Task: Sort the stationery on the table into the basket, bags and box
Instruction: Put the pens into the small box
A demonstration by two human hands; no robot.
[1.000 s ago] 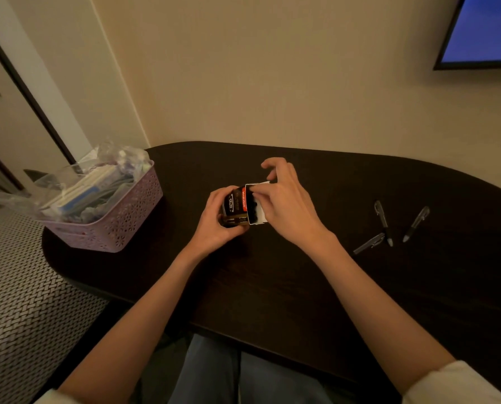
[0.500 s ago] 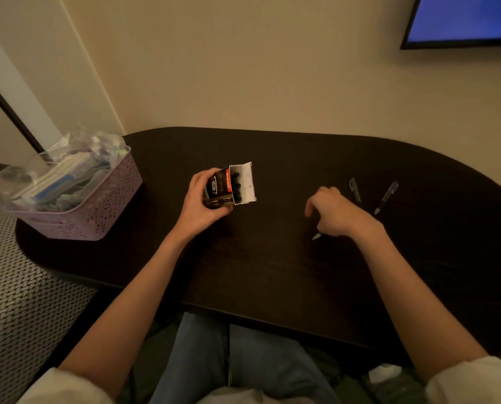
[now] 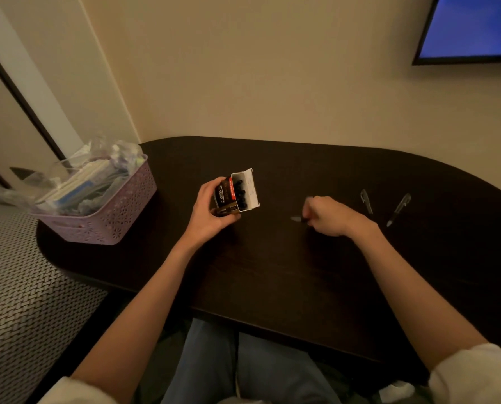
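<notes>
Left hand (image 3: 211, 212) w/ grip around open pen box (image 3: 237, 193), frame centre. Right hand (image 3: 329, 215) grip narrow on a pen (image 3: 297, 219), centre-right, low over the surface (image 3: 272, 272). Best: lift pen, align w/ box mouth, slide in straight. Two pens (image 3: 366, 201) remain right.

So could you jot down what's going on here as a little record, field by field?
left hand: holds the pen box, flap open, dark pens inside
right hand: closed on a pen, its tip sticking out
loose pens: two on the table, one beside the right hand, another further right
basket: far left, full of bags
</notes>
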